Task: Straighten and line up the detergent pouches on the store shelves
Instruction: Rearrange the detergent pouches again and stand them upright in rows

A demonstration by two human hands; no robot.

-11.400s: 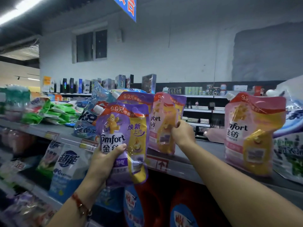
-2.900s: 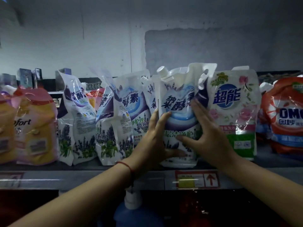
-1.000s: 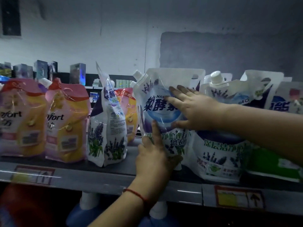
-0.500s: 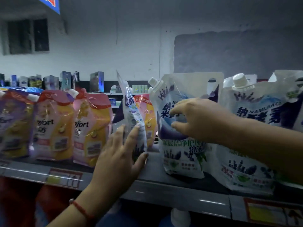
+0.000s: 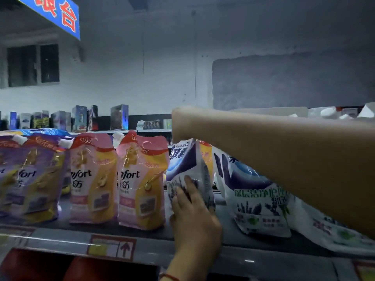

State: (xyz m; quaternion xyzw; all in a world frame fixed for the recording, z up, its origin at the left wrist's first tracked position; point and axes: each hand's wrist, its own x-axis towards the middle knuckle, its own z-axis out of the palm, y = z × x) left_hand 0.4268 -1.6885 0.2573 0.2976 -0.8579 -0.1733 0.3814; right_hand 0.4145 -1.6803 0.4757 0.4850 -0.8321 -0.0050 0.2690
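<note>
A white and purple lavender detergent pouch [image 5: 187,163] stands on the grey shelf [image 5: 50,239], turned partly sideways. My left hand [image 5: 194,211] presses on its lower front with the fingers wrapped on it. My right hand [image 5: 179,126] reaches across from the right and curls down onto the pouch's top, with its fingers hidden. Left of it stand two pink and yellow Comfort pouches [image 5: 142,179] [image 5: 93,177] and a purple Comfort pouch [image 5: 30,177], upright and facing front. A larger lavender pouch [image 5: 257,201] leans to the right under my right forearm.
More white pouches [image 5: 328,230] lie slumped at the far right. A price tag with a red arrow [image 5: 111,248] sits on the shelf edge. Red bottles [image 5: 30,264] stand on the shelf below. A blue sign [image 5: 54,15] hangs top left. Boxes [image 5: 119,116] line a far shelf.
My right hand left the larger lavender pouch and moved left to the top of the sideways pouch. My left hand slid right along that pouch's lower front. The view shifted left.
</note>
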